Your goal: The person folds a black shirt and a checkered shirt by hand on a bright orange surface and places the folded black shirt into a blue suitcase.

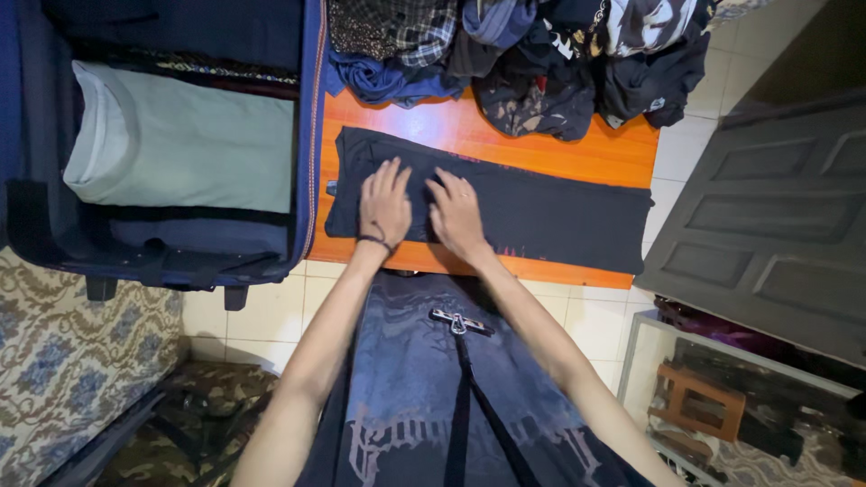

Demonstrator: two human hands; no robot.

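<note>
While both palms lie flat and unclenched, the left hand (385,204) and right hand (457,214) press side by side on a folded black garment (541,216), gripping nothing. It lies across an orange mat (550,149), beside an open suitcase (307,135), below a clothes pile (541,54).

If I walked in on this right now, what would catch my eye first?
Probably the two hands, left hand and right hand, pressed flat side by side on a dark folded garment laid across a bright orange table. To the left lies an open blue suitcase with a pale green folded garment inside, and a heap of dark clothes sits at the table's far edge.
</note>
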